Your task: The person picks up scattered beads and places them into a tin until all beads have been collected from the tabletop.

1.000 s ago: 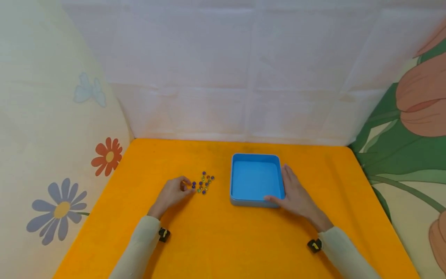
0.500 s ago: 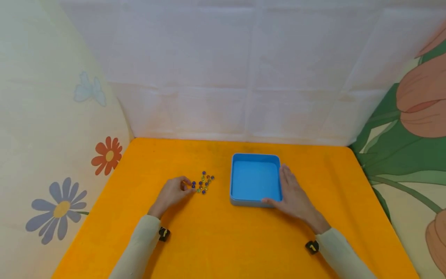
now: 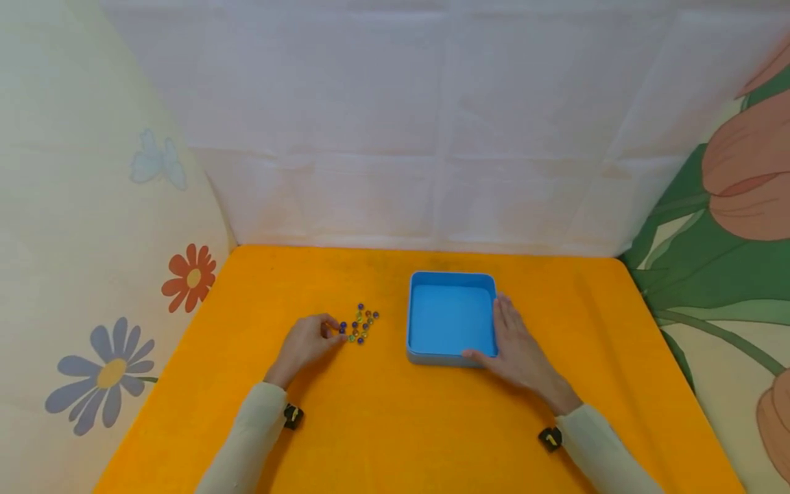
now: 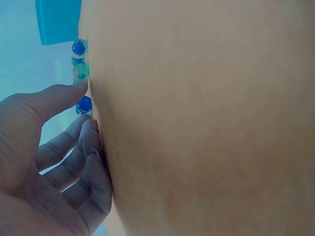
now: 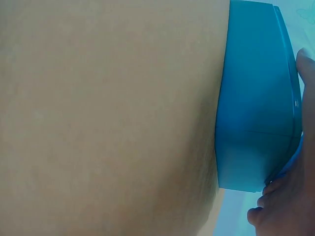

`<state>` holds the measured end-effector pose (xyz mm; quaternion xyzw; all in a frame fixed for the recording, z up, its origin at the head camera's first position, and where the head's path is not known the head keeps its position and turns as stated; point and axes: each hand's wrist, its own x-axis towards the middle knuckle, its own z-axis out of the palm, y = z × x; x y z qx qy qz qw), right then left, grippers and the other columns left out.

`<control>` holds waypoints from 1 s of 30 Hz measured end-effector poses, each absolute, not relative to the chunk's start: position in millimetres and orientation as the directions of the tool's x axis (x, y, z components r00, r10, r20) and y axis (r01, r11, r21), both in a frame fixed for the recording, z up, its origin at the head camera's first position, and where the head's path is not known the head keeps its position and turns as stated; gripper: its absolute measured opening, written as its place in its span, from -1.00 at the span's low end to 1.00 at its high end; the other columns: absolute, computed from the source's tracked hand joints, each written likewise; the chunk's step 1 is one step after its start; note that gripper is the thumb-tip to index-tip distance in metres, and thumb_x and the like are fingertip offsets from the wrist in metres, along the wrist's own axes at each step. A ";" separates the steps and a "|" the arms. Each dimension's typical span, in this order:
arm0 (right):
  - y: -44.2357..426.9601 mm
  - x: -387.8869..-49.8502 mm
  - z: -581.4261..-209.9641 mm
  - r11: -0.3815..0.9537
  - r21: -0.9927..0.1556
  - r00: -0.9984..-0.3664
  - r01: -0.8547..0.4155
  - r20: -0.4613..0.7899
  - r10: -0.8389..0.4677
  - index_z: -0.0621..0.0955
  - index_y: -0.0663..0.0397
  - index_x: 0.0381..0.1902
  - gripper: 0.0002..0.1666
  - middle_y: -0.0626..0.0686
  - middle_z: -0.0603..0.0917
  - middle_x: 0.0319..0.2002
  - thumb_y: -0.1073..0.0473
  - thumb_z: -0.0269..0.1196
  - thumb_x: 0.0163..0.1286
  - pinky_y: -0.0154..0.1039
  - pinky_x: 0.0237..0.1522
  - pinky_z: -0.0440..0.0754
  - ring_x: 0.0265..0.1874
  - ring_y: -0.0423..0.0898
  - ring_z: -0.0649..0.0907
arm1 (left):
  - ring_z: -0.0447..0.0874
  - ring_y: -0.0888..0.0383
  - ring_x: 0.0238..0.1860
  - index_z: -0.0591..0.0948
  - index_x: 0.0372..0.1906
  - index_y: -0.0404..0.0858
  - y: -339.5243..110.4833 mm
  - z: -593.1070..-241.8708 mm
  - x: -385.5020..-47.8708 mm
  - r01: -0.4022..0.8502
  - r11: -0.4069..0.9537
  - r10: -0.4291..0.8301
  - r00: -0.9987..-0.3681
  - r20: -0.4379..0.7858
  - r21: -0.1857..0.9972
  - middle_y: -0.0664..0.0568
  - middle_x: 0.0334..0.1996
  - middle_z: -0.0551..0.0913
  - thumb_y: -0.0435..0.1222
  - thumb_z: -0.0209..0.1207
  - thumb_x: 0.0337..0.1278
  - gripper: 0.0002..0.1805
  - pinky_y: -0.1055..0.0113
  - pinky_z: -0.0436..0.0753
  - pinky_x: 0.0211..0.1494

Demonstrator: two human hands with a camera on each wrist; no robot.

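Note:
My left hand (image 3: 305, 345) rests at the left edge of a loose group of small marbles (image 3: 361, 307), blue, yellowish and green. Its thumb and fingers are bent, with a gap between their tips. In the left wrist view, a blue marble (image 4: 84, 104) lies by that gap, between the thumb and fingers of the left hand (image 4: 54, 157); no firm pinch shows. My right hand (image 3: 524, 357) lies against the right side of a square blue box (image 3: 453, 359), fingers straight, thumb at the front rim. The right wrist view shows the box (image 5: 258, 98) beside the right hand (image 5: 290, 191).
An orange cloth (image 3: 395, 425) covers the table. Behind it hangs a white sheet (image 3: 370, 137). Flowered cloths stand at the left (image 3: 74, 226) and right (image 3: 728, 274). The marbles lie left of the box, with a strip of orange cloth between.
My right hand has shifted slightly left along the box's right side and front rim. My left hand has barely moved, and the marbles and box look the same.

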<state>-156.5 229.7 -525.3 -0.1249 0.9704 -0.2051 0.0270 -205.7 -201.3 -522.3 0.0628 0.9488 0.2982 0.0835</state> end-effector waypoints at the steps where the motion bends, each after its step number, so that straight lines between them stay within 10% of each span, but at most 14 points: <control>1: 229.4 -156.5 -525.5 0.885 -0.405 -0.968 -0.228 -0.003 -0.251 -0.17 0.35 0.68 0.49 0.33 -0.20 0.72 -0.57 0.22 0.34 0.30 0.65 0.07 0.71 0.33 -0.05 | 0.55 0.16 -0.45 0.74 -0.05 -0.25 -201.3 -523.0 -205.7 0.070 0.815 0.166 -0.979 -0.117 0.575 0.02 -0.39 0.72 -0.08 0.43 0.28 -0.66 0.27 0.55 -0.32; 30: 225.7 -158.0 -527.7 0.897 -0.367 -0.966 -0.247 0.025 -0.256 -0.13 0.40 0.67 0.46 0.36 -0.20 0.71 -0.57 0.19 0.37 0.27 0.63 0.16 0.70 0.34 -0.03 | 0.65 0.16 -0.38 0.80 -0.09 -0.31 -196.8 -523.8 -204.9 -0.020 0.781 0.093 -0.985 -0.148 0.624 -0.04 -0.32 0.79 -0.14 0.43 0.28 -0.70 0.30 0.61 -0.30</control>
